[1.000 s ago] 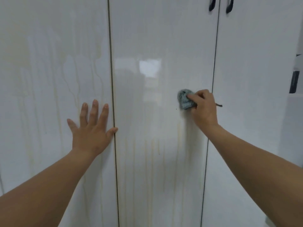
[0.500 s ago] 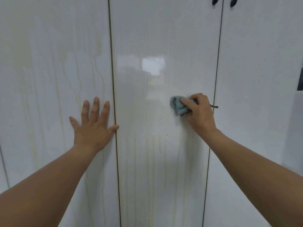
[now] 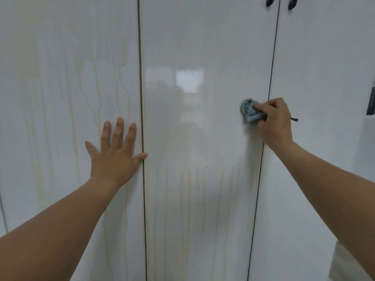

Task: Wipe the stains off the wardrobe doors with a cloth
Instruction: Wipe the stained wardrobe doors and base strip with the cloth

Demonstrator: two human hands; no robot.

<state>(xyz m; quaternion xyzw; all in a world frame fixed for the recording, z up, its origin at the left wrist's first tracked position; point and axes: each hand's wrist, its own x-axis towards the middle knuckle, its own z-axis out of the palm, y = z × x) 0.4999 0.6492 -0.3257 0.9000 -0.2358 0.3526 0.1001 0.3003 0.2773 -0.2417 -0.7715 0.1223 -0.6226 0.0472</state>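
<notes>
Cloth [image 3: 250, 112]: small grey-blue wad, bunched; pressed against the middle wardrobe door [image 3: 203, 47] near that door's right edge, just left of the seam; a thin dark tag or thread pokes out to the right of the hand.
Right hand [image 3: 274, 123]: fingers curled tight round the cloth, fingertips pinning it flat to the panel; knuckles straddle the seam between the middle door and the right door [image 3: 324, 78].
Left hand [image 3: 116, 154]: empty; fingers spread wide and flat on the left door [image 3: 60, 57]; thumb tip touches the seam beside the middle door; judged to be bracing only.
Stains, middle door [image 3: 183, 199]: pale yellow drip lines; long axis vertical; they lie below and to the left of the cloth, well apart from it; panel at cloth height looks clean.
Stains, left door [image 3: 89, 98]: similar vertical runs, some wavy; they pass above, beside and below the left hand; far from the cloth.
Governing relation: remaining streaks on the middle door lie down and leftward from the right-hand fingers; right hand holds the cloth and is the nearer to them; strokes along the vertical axis of the streaks would probably cover most per pass.
Progress (judgement): partial; lower middle door and the whole left door not yet wiped.
Handles [image 3: 269, 2]: dark pair at the top edge; clear of both hands.
</notes>
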